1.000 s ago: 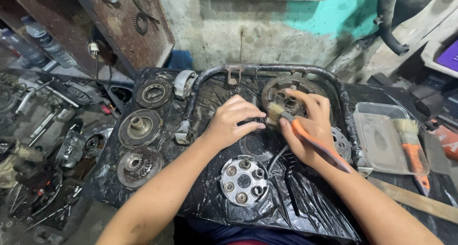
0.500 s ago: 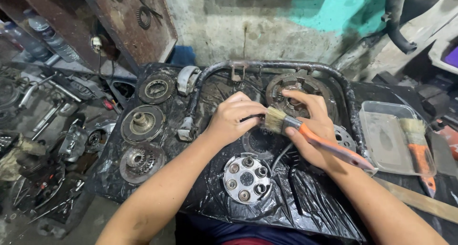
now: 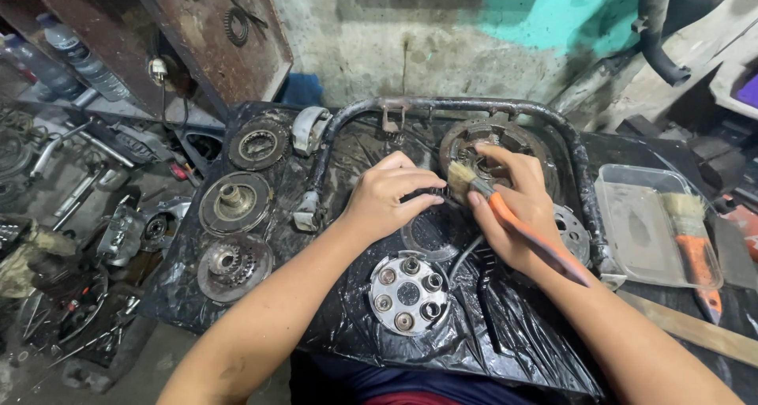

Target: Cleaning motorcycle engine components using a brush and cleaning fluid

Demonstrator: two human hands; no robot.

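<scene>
Two hands at work over a bench [image 3: 260,310] draped in black plastic sheeting; left hand [image 3: 391,196] curled down, grip closed on a small dark toothed part [image 3: 426,193], mostly hidden under the fingers; right hand [image 3: 513,215] with grip wrapped tight round an orange-handled paintbrush [image 3: 505,215], bristles touching that part between the two hands; directly below, a dark round clutch basket [image 3: 430,231], partly covered by both hands; nearer the body, one silver clutch pressure plate [image 3: 408,293] with six round bosses; three greasy round clutch and gear pieces [image 3: 234,204] in a column along the bench's left edge, well apart from the hands; one rusty drum [image 3: 493,148] behind the right hand; one perforated disc [image 3: 570,231] just beside the right wrist; one bent black tube frame [image 3: 442,105] arching round the working area, closing it in at back and right; one clear plastic tray [image 3: 632,223] at the right, holding a second orange-handled brush [image 3: 691,239]; open sheeting only at the front edge, either side of the forearms; floor at left crowded with tools and engine parts [image 3: 126,231].
</scene>
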